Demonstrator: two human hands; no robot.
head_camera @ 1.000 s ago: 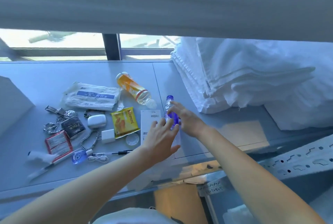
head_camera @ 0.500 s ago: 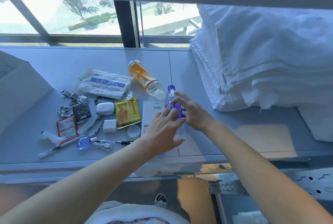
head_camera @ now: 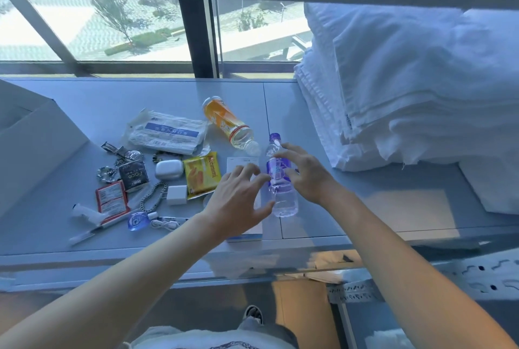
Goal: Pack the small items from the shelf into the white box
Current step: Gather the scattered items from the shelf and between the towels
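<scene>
A small purple-labelled water bottle (head_camera: 278, 177) is seen lying on the grey shelf (head_camera: 351, 208), near its front edge, cap pointing to the back. It is flanked by both hands. The left hand (head_camera: 238, 199) is spread with straight fingers just beside it, over a white card (head_camera: 244, 232). The right hand (head_camera: 306, 173) is loosely opened, fingertips at the bottle's neck; contact cannot be told. The white box (head_camera: 36, 146) is set at the shelf's left end.
</scene>
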